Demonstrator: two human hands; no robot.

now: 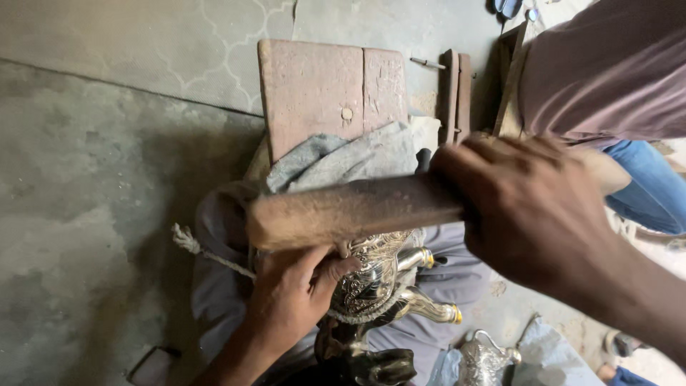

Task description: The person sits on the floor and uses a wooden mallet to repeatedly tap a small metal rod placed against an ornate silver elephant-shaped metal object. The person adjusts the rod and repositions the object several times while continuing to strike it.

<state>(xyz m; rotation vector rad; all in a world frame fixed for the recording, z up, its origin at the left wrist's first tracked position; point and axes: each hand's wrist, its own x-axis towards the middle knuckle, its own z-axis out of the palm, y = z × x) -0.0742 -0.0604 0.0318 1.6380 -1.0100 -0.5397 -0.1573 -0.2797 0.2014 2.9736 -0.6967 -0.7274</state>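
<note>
Right hand (529, 207) of mine is shut tight around one end of a wooden bat (343, 211), which lies flat across the silver animal figure (379, 275). Left hand (293, 300) is curled on the figure's carved body just under the bat, fingers bent and pressing it. I see the figure resting on grey cloth (336, 161) at the near edge of a small reddish wooden stool (314, 86). Its gold-tipped legs (429, 307) stick out to the right. A frayed rope (193, 243) trails left over the concrete floor (93, 214).
</note>
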